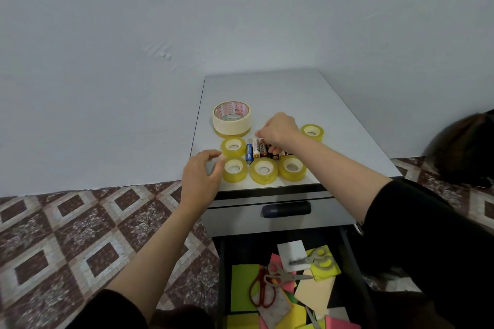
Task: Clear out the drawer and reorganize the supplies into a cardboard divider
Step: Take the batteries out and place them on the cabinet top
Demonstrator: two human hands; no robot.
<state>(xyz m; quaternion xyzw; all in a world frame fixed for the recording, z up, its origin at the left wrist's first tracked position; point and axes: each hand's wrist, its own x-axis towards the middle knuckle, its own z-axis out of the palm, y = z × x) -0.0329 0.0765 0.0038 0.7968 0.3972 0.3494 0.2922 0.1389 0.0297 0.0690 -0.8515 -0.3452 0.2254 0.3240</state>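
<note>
A small grey cabinet (294,88) stands against a pale wall, and its top is smooth and flat. Near the left edge of the top sits a big roll of tape (231,118), round and cream, with red letters inside its ring. Five little tape rolls (263,169) are shiny, see-through and yellow. Three stand in a row along the front edge, one is just behind the left one, and one is farther back on the right. Between them lie the batteries (256,149), small round sticks side by side; one is blue, and the others are white or dark. The right hand (280,129) reaches over them with its fingers bent down, pinching the batteries, and it hides some of them. The left hand (201,176) is at the front left corner, holding nothing, its fingers softly curved right beside the nearest little roll; I cannot tell if it touches. Under the top is a shut drawer with a dark handle (286,209). Below that, the open drawer (224,275) is pulled out, dark inside, full of square paper notes (244,286) in green, pink and yellow, red-handled scissors (263,288), grey scissors (318,258) and a white card (291,250). The floor (80,235) has brown and white diamond tiles.
</note>
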